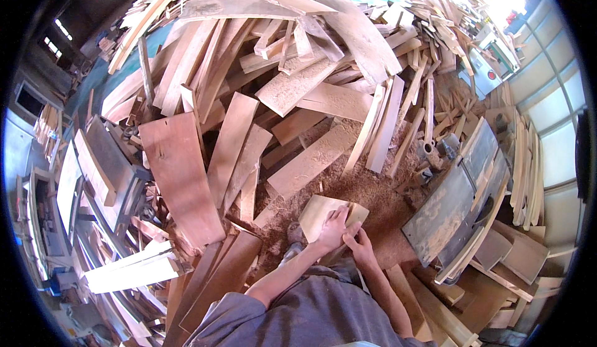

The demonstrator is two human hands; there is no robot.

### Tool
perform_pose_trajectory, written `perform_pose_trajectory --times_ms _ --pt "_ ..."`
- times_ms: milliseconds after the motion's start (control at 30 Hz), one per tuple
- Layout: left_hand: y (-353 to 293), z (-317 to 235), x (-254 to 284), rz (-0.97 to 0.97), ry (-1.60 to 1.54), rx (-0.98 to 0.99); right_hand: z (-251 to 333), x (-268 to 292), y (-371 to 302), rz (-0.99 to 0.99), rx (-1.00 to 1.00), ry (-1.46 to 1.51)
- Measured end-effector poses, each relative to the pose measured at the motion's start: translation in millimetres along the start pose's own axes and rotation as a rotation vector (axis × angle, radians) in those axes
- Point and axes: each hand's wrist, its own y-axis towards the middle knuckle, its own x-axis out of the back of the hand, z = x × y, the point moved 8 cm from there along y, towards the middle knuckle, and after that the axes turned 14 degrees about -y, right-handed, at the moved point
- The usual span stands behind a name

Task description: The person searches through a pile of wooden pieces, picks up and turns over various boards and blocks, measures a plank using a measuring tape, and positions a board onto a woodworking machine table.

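A short, pale wooden board (315,215) is held in front of my body, above the sawdust-strewn floor. My left hand (334,227) lies across its upper face with the fingers bent against it, near the right side. At the board's near right edge, my right hand (359,245) grips it, thumb on top and the other fingers mostly hidden. The two hands almost touch. Whether anything small sits under the left fingers cannot be made out. Beyond the board, a sawdust-covered plank (309,163) slopes down from the pile.
A large heap of loose planks (283,30) rises ahead. One wide reddish board (182,176) leans at the left. To the right stands a worn dark machine table (448,201), with upright boards (527,173) behind it. Brown planks (233,272) lie near my left side.
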Motion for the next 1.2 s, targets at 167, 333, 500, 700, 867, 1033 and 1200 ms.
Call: perform_pose_trajectory --times_ms 167,333,500,700,867,1033,1200 --pt "0 4 0 -0.036 0.069 -0.016 5 -2 -1 0.009 -0.033 -0.017" --pt "-3 6 2 -0.019 0.035 0.002 12 -7 -7 0.003 -0.040 0.039" --pt "-2 12 6 -0.033 0.006 -0.004 5 -11 -1 0.033 -0.042 0.040" --pt "4 5 7 -0.036 -0.037 -0.013 14 -7 1 -0.012 0.020 0.000" --pt "0 61 0 -0.090 -0.242 0.126 21 -20 3 -0.016 -0.015 -0.111" --pt "-42 99 44 -0.220 -0.359 0.508 59 -24 -1 -0.118 -0.154 -0.180" --pt "-104 190 61 -0.035 -0.113 0.707 29 21 15 -0.459 -0.164 -0.017"
